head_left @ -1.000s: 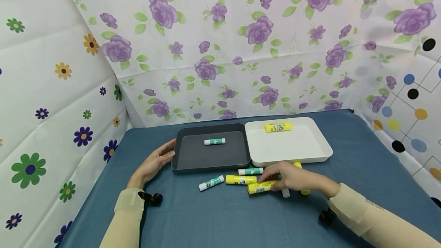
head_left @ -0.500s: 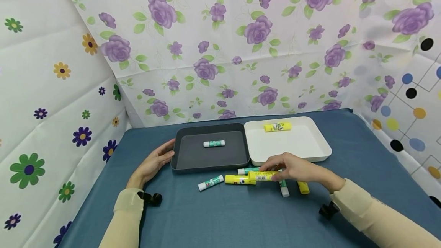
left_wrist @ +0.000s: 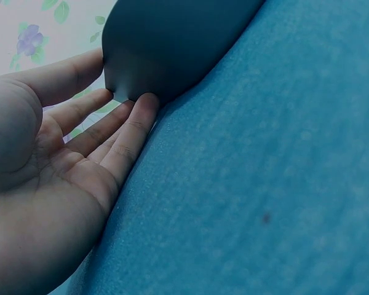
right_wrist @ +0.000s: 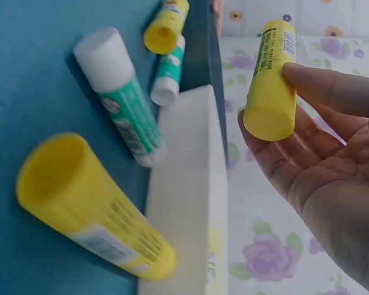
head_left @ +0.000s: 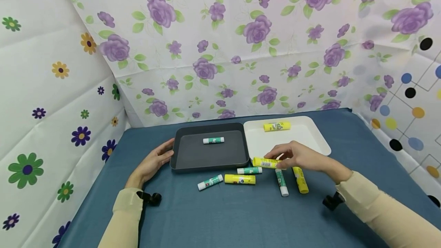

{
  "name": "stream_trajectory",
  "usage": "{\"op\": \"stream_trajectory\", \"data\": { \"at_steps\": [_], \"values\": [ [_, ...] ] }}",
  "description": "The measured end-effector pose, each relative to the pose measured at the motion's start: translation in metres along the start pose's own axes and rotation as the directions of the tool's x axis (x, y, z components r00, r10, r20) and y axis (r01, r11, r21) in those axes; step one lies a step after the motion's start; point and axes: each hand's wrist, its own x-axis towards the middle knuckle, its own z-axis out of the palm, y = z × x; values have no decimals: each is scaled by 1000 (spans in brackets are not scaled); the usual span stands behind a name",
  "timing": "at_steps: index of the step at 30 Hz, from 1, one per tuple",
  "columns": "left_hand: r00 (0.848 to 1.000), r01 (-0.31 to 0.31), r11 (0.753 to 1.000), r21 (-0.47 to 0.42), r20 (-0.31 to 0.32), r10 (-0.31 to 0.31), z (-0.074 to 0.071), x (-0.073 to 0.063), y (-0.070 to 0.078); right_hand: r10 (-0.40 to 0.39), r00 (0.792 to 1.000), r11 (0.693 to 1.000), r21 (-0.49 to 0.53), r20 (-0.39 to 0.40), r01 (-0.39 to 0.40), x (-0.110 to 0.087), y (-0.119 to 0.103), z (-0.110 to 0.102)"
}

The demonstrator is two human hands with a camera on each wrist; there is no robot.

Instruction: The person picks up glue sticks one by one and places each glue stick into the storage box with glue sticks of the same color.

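My right hand (head_left: 304, 157) pinches a yellow glue stick (right_wrist: 272, 83) between thumb and fingers, lifted at the front edge of the white tray (head_left: 293, 144). With fairly straight fingers, my left hand (head_left: 155, 162) touches the left side of the dark grey tray (head_left: 210, 158); its fingertips meet the tray wall in the left wrist view. A green-and-white glue stick (head_left: 213, 140) lies in the grey tray. One yellow glue stick (head_left: 277, 126) lies at the back of the white tray.
In front of the trays, on the blue cloth (head_left: 220, 217), lie green glue sticks (head_left: 210, 182), a yellow glue stick (head_left: 240, 179) and another yellow one (head_left: 301, 180) at the right. Flowered curtains (head_left: 203, 49) stand behind.
My right hand has raised the yellow glue stick off the cloth and carried it up toward the white tray. The left hand has stayed at the grey tray.
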Motion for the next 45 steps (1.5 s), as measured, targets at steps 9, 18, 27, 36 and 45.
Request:
{"op": "stream_trajectory", "data": {
  "at_steps": [9, 18, 27, 36, 45],
  "values": [
    [1000, -4, 1000, 5, -7, 4, 0, 0, 0, 28, 998, 1000, 0, -57, -28, -2, -5, -31],
    [1000, -2, 1000, 3, -9, 2, 0, -1, 1, 86, 990, 996, -25, -114, -89, -1, -1, -59],
    [1000, -3, 1000, -9, -6, 3, 0, 0, 0, 152, 972, 982, -80, -177, -168, 2, 15, -79],
    [1000, -4, 1000, -6, -9, 4, 0, -1, 0, 175, 967, 968, -145, -186, -203, 8, 33, -91],
    [1000, 2, 1000, -15, -13, -2, 1, 0, 0, 206, 960, 963, -134, -189, -233, 17, 43, -98]
  ]
}}
